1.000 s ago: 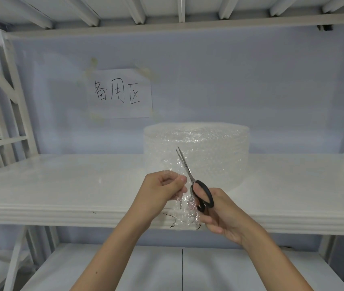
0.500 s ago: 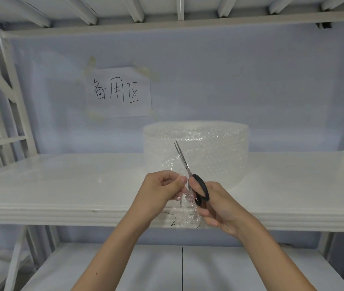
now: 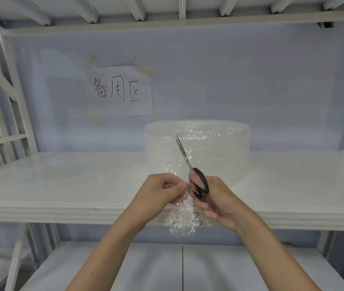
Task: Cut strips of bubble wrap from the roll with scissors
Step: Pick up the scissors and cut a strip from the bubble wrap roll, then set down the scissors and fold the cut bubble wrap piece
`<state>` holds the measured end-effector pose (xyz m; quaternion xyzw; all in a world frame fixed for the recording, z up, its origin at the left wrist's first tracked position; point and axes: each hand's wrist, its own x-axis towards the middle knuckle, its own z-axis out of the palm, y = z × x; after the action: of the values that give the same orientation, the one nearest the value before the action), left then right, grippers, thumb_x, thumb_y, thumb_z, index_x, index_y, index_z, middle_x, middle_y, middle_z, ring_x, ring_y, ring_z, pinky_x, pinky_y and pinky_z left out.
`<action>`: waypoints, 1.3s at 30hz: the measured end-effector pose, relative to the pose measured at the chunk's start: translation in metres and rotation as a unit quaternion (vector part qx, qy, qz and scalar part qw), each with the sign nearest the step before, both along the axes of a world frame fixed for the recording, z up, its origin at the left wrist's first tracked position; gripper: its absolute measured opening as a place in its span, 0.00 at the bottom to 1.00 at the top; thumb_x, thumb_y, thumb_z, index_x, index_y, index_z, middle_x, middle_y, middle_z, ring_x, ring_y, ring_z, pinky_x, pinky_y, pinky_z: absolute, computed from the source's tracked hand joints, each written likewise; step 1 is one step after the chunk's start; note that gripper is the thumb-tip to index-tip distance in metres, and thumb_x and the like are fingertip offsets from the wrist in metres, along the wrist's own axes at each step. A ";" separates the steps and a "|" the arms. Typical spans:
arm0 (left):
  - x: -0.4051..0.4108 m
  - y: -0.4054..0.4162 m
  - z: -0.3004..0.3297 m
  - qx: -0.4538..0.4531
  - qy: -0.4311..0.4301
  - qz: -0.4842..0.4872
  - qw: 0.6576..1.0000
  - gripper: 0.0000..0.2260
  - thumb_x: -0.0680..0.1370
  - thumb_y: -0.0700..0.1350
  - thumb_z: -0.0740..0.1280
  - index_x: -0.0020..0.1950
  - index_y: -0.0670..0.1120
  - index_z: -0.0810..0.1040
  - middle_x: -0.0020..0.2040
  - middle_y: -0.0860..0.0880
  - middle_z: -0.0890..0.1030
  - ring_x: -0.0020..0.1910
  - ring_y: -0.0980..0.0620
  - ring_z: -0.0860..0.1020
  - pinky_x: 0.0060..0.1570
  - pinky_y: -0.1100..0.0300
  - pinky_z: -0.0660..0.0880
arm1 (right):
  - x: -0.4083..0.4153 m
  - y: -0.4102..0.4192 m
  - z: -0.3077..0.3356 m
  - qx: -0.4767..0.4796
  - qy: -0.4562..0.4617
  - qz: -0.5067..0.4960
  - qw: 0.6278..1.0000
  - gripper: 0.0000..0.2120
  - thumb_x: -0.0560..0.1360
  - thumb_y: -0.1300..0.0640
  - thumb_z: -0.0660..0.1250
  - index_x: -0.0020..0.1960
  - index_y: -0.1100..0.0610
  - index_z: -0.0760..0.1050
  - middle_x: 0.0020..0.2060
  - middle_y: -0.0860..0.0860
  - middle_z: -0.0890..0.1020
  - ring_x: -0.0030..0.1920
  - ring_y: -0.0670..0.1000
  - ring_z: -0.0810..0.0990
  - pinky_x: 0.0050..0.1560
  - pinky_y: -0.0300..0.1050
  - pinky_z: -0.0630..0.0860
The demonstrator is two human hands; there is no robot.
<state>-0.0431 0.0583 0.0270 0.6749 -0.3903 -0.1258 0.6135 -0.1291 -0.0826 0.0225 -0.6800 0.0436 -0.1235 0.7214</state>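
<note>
A wide roll of clear bubble wrap (image 3: 215, 148) stands upright on the white shelf (image 3: 62, 185), at its middle. A loose strip of bubble wrap (image 3: 182, 221) runs from the roll toward me and hangs over the shelf's front edge. My left hand (image 3: 162, 194) pinches this strip between thumb and fingers. My right hand (image 3: 213, 202) grips black-handled scissors (image 3: 190, 166), just right of the left hand. The blades point up and slightly left, almost closed, in front of the roll.
A paper sign with handwritten characters (image 3: 119, 91) is taped to the back wall. White shelf posts (image 3: 11, 97) rise at the left and right. A lower shelf (image 3: 167, 267) lies under my forearms, and an upper shelf runs overhead.
The scissor blades have closed slightly and the right hand has shifted a little up and left. The left hand keeps its pinch on the strip.
</note>
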 end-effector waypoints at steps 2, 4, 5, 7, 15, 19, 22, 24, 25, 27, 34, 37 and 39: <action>-0.001 0.000 -0.002 -0.010 0.008 0.009 1.000 0.07 0.78 0.40 0.69 0.41 0.42 0.82 0.33 0.49 0.83 0.31 0.56 0.77 0.36 0.67 0.77 | 0.000 0.002 0.003 -0.003 0.001 0.002 1.000 0.24 0.63 0.36 0.74 0.33 0.56 0.73 0.35 0.59 0.67 0.22 0.48 0.62 0.16 0.34 0.58; 0.001 0.002 -0.003 -0.025 0.024 0.016 0.999 0.06 0.78 0.40 0.69 0.41 0.41 0.82 0.33 0.49 0.83 0.31 0.56 0.77 0.37 0.66 0.77 | -0.005 0.007 0.007 -0.047 0.008 -0.006 0.999 0.24 0.65 0.34 0.72 0.35 0.56 0.75 0.32 0.60 0.68 0.22 0.49 0.61 0.18 0.36 0.59; 0.002 0.004 -0.002 -0.036 0.035 0.020 0.999 0.06 0.78 0.40 0.69 0.42 0.41 0.82 0.33 0.49 0.83 0.31 0.56 0.77 0.36 0.66 0.77 | -0.008 0.009 0.009 -0.077 0.005 -0.013 0.997 0.25 0.66 0.34 0.70 0.37 0.58 0.76 0.27 0.58 0.71 0.21 0.50 0.63 0.18 0.37 0.60; 0.007 0.008 -0.001 -0.059 0.050 0.037 0.996 0.05 0.77 0.41 0.69 0.43 0.41 0.82 0.34 0.48 0.83 0.31 0.55 0.77 0.37 0.65 0.78 | -0.016 0.014 0.014 -0.119 -0.022 -0.026 0.992 0.26 0.67 0.39 0.68 0.44 0.64 0.80 0.26 0.48 0.78 0.22 0.50 0.71 0.18 0.38 0.66; 0.011 0.008 0.000 -0.092 0.073 0.039 0.992 0.05 0.78 0.41 0.69 0.44 0.41 0.82 0.34 0.50 0.83 0.30 0.54 0.76 0.39 0.61 0.79 | -0.045 -0.013 0.027 -0.121 -0.084 -0.179 0.973 0.15 0.71 0.50 0.71 0.50 0.60 0.83 0.52 0.53 0.84 0.35 0.52 0.86 0.25 0.39 0.78; 0.007 0.003 0.000 -0.089 0.067 0.023 0.993 0.05 0.78 0.41 0.69 0.44 0.42 0.82 0.34 0.50 0.83 0.31 0.54 0.76 0.39 0.61 0.79 | -0.057 -0.050 0.023 -0.170 -0.052 -0.311 0.934 0.23 0.65 0.39 0.70 0.39 0.60 0.83 0.40 0.56 0.86 0.25 0.56 0.82 0.31 0.46 0.81; 0.004 -0.001 0.001 -0.087 0.065 0.015 0.994 0.05 0.78 0.41 0.69 0.44 0.41 0.82 0.34 0.50 0.83 0.31 0.54 0.76 0.39 0.62 0.79 | -0.063 -0.075 0.015 -0.260 0.027 -0.386 0.885 0.27 0.72 0.39 0.68 0.36 0.65 0.81 0.31 0.58 0.84 0.21 0.53 0.81 0.30 0.41 0.80; 0.003 -0.003 0.001 -0.088 0.066 0.012 0.994 0.05 0.78 0.41 0.69 0.44 0.41 0.82 0.33 0.51 0.83 0.30 0.54 0.76 0.39 0.62 0.79 | -0.062 -0.088 0.010 -0.318 0.095 -0.411 0.849 0.30 0.75 0.41 0.63 0.35 0.68 0.79 0.27 0.59 0.83 0.20 0.54 0.80 0.29 0.41 0.78; 0.002 -0.004 0.002 -0.087 0.065 0.012 0.994 0.05 0.78 0.41 0.69 0.44 0.41 0.82 0.33 0.51 0.83 0.31 0.54 0.76 0.38 0.62 0.79 | -0.062 -0.094 0.007 -0.342 0.125 -0.418 0.832 0.30 0.76 0.41 0.61 0.34 0.68 0.77 0.26 0.59 0.82 0.21 0.55 0.80 0.30 0.44 0.78; 0.002 -0.005 0.002 -0.084 0.061 0.011 0.995 0.05 0.78 0.41 0.69 0.44 0.41 0.82 0.34 0.51 0.83 0.31 0.54 0.76 0.39 0.62 0.78 | -0.059 -0.102 0.003 -0.394 0.171 -0.425 0.797 0.28 0.78 0.44 0.56 0.32 0.65 0.73 0.26 0.59 0.80 0.22 0.56 0.79 0.29 0.43 0.72; 0.000 -0.004 0.003 -0.092 0.058 0.007 0.994 0.05 0.78 0.41 0.69 0.44 0.40 0.82 0.34 0.50 0.83 0.31 0.54 0.77 0.37 0.64 0.77 | -0.045 -0.110 0.005 -0.486 0.269 -0.414 0.721 0.21 0.80 0.49 0.50 0.41 0.62 0.72 0.40 0.58 0.78 0.41 0.62 0.81 0.40 0.47 0.75; 0.000 -0.001 0.003 -0.096 0.051 0.012 0.994 0.06 0.78 0.40 0.69 0.45 0.39 0.82 0.34 0.50 0.83 0.31 0.54 0.77 0.38 0.63 0.78 | -0.042 -0.112 0.005 -0.513 0.257 -0.427 0.699 0.16 0.77 0.49 0.58 0.43 0.61 0.73 0.35 0.54 0.73 0.41 0.60 0.75 0.37 0.46 0.69; 0.001 0.001 0.003 -0.096 0.048 0.015 0.994 0.06 0.78 0.40 0.68 0.44 0.40 0.82 0.34 0.50 0.83 0.31 0.54 0.77 0.38 0.63 0.79 | -0.040 -0.110 0.005 -0.520 0.258 -0.430 0.691 0.15 0.76 0.49 0.60 0.44 0.62 0.74 0.34 0.54 0.71 0.41 0.60 0.73 0.38 0.47 0.69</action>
<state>-0.0418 0.0590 0.0299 0.6115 -0.3608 -0.1109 0.6954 -0.1692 -0.1930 0.0272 -0.8587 0.4442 -0.2424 0.0805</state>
